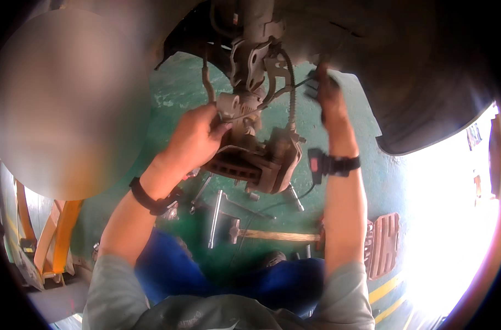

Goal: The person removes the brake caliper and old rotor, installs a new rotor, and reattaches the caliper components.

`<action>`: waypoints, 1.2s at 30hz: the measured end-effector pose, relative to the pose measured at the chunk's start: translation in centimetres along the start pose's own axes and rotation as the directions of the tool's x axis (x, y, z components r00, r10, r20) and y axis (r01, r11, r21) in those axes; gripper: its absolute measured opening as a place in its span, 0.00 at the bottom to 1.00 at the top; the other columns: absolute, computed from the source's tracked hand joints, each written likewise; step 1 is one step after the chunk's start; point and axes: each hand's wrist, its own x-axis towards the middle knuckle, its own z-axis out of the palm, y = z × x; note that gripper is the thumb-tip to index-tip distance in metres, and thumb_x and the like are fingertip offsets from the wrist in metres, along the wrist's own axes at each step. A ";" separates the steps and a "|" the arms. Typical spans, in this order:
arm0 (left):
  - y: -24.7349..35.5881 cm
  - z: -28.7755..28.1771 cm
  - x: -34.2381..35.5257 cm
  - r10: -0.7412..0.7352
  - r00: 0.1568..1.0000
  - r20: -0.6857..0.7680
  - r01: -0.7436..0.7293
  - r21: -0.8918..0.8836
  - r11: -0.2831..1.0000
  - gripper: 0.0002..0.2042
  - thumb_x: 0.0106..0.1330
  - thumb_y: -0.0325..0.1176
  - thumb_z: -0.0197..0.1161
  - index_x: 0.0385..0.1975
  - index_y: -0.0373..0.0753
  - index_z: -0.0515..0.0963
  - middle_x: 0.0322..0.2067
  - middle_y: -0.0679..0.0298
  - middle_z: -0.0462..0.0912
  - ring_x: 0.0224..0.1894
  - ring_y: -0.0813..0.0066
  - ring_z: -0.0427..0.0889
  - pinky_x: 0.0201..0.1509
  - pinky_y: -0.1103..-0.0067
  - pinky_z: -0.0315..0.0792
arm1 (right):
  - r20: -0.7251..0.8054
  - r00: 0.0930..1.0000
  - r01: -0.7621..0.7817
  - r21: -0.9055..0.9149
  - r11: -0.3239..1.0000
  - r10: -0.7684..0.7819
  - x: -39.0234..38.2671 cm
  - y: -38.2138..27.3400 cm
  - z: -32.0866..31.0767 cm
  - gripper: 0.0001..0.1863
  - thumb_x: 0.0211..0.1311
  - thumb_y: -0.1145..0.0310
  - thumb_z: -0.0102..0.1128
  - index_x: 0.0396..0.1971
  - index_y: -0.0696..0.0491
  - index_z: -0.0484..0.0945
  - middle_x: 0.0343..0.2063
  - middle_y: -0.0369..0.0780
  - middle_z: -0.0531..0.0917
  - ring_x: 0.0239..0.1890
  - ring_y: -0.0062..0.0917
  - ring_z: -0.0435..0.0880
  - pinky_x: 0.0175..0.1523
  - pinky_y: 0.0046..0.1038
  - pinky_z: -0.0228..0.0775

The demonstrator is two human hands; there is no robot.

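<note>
My left hand (198,135) is closed on a thin cable (245,113) beside a silver cylindrical fitting (227,103) on the suspension knuckle. My right hand (328,96), smeared by motion, is raised at the edge of the dark wheel-arch liner (426,104), where the cable runs toward its fingers; what it holds I cannot make out. A strut (256,22), a bracket (248,66) and a ribbed hose (292,104) hang between my hands, above the brake caliper and disc assembly (275,168).
Below on the green floor (173,88) lie a wooden-handled hammer (278,234), a metal wrench (215,220), other tools and a reddish ribbed block (383,245). An orange stand (69,236) is at lower left. A blurred round shape (69,99) fills the upper left. Bright light glares at right.
</note>
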 end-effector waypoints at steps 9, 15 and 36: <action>-0.5 -0.7 -0.2 0.196 0.969 -0.151 -0.188 0.063 0.980 0.06 0.61 0.26 0.66 0.30 0.33 0.75 0.27 0.52 0.80 0.28 0.50 0.79 0.31 0.71 0.72 | 0.701 0.701 -0.458 0.586 0.669 -0.134 -2.4 2.1 0.3 0.22 0.76 0.52 0.44 0.41 0.59 0.72 0.32 0.40 0.78 0.32 0.26 0.78 0.38 0.29 0.72; -1.0 -0.8 -0.3 0.230 0.953 -0.195 -0.226 0.044 0.973 0.06 0.60 0.26 0.67 0.29 0.33 0.75 0.24 0.55 0.79 0.24 0.58 0.78 0.29 0.75 0.71 | 0.531 0.848 -0.328 0.501 0.801 0.016 -4.1 1.6 0.8 0.18 0.74 0.55 0.49 0.38 0.57 0.72 0.27 0.36 0.76 0.25 0.21 0.74 0.32 0.24 0.66; -0.5 -0.4 0.2 -0.018 0.994 -0.108 -0.014 -0.287 0.958 0.15 0.58 0.26 0.66 0.19 0.35 0.63 0.17 0.68 0.59 0.24 0.81 0.58 0.28 0.82 0.57 | 0.336 0.940 -0.030 0.238 0.971 -0.054 -5.0 0.9 2.3 0.12 0.69 0.64 0.55 0.35 0.60 0.73 0.23 0.35 0.72 0.21 0.19 0.70 0.26 0.24 0.65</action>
